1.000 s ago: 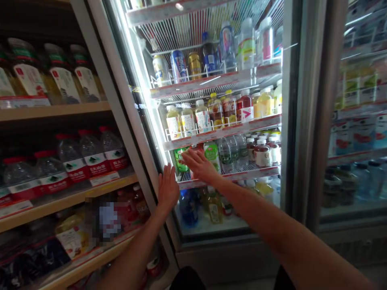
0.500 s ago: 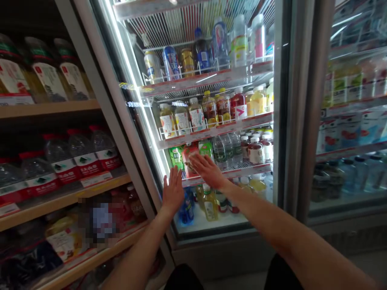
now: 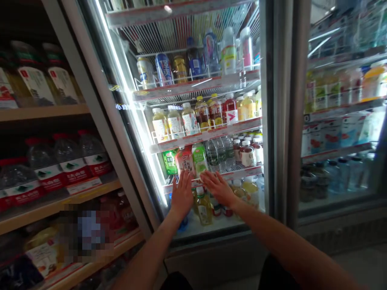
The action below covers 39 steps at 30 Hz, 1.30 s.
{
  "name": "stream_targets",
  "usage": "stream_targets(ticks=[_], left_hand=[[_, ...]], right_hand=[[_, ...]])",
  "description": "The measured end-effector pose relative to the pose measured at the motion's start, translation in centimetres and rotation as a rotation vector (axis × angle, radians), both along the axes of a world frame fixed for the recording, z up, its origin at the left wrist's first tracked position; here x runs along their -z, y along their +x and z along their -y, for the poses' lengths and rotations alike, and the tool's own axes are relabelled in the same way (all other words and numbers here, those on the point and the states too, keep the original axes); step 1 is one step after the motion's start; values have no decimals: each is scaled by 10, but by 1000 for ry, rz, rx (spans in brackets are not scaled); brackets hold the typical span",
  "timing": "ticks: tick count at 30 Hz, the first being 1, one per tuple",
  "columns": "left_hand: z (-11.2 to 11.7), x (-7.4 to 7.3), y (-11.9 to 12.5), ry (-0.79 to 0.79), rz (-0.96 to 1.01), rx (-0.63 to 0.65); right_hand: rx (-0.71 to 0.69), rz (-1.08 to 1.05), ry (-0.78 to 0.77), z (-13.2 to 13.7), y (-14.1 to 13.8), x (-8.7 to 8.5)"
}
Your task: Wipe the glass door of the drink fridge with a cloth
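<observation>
Low in the lit fridge, my left hand [image 3: 182, 198] is raised with its fingers stretched out and nothing in it. Its fingertips overlap the lower part of a pink-red bottle [image 3: 184, 159]. My right hand [image 3: 219, 189] is also open, palm down, with its fingertips at the foot of a green-and-white bottle [image 3: 199, 158]. Whether either hand touches a bottle, I cannot tell. A bright green pouch-like pack [image 3: 170, 162] stands left of the pink-red bottle. Clear bottles [image 3: 213, 155] line the shelf to the right.
Fridge shelves above hold cans [image 3: 164, 69] and juice bottles [image 3: 189, 119]. Below my hands, a yellowish bottle [image 3: 204, 209] stands on the fridge floor. Wooden shelves with red-capped water bottles [image 3: 68, 155] are at left. A metal door frame [image 3: 279, 112] separates another drinks fridge at right.
My right hand has moved down and away from the pink-red bottle, which now shows more fully. My left hand has moved right, in front of that bottle's lower part. The view has shifted slightly right.
</observation>
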<state>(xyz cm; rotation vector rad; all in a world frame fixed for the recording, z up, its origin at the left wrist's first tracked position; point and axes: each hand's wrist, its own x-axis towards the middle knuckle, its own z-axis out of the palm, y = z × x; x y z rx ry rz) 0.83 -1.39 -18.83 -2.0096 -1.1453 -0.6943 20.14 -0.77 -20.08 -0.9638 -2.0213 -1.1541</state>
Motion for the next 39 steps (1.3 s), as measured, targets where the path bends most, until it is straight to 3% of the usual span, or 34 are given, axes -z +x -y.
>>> stream_targets(ticks=[2,6,8,13,16,19,23,25,28,31,33,36,39], left_hand=[[-1,-1,3,7,8,-5],[-1,-1,10,0,53,-23],[0,-1,13,-9,72,-25],[1,0,17,-30,90,-22],[1,0,18,-38,109,-44],[1,1,19,-44,115,-45],[0,4,20,-41,126,-25],[-2,7,23,-33,144,-12],[-4,11,27,-16,189,6],[-4,12,26,-13,193,6],[-3,10,23,-20,172,-1],[-1,8,20,-39,147,-4],[0,8,24,-79,170,-5]], right_hand=[[26,-24,38,0,8,0],[121,-193,91,-5,22,-21],[130,-176,88,-2,27,-17],[106,-82,52,9,27,14],[94,-74,33,6,27,6],[99,-83,42,3,48,-6],[311,-486,116,6,100,-4],[397,-738,168,6,109,-2],[344,-764,153,2,77,1],[173,-438,44,-2,29,3],[111,-273,6,-2,18,5],[174,-281,22,2,53,8],[357,-577,97,4,104,5]])
